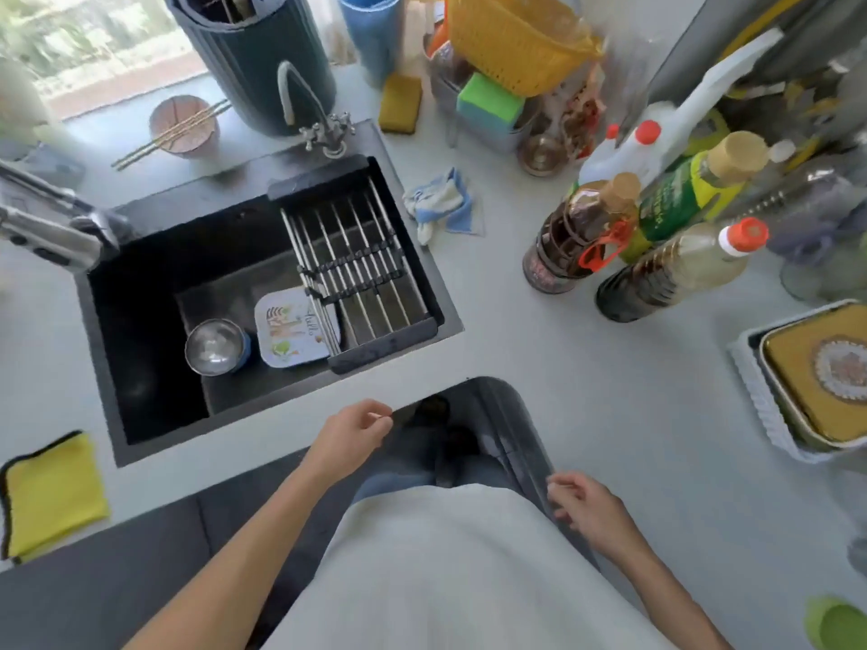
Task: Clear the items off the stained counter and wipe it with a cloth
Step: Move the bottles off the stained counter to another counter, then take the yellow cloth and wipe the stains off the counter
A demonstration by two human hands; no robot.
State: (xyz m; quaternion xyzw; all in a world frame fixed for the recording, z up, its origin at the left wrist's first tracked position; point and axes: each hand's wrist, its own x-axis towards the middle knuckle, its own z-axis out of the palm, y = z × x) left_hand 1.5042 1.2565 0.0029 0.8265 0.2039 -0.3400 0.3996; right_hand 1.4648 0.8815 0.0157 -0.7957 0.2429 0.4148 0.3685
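Observation:
I look down on a pale grey counter (539, 349) that wraps around my body. My left hand (352, 436) hovers at the counter's front edge below the sink, fingers loosely curled and holding nothing. At the inner corner edge my right hand (589, 506) is likewise loosely curled and holds nothing. A crumpled blue-and-white cloth (441, 204) lies right of the sink. A folded yellow cloth (51, 492) lies at the near left. Three sauce bottles (581, 232) (675, 269) (689, 190) stand in a group at the right.
The black sink (140, 330) holds a steel bowl (216, 347), a white tray (288, 330) and a drying rack (356, 265). Sponges (399, 103), a yellow basket (516, 39), a white jug (624, 152), a cup with chopsticks (184, 126) and a gold tin (821, 377) crowd the back and right.

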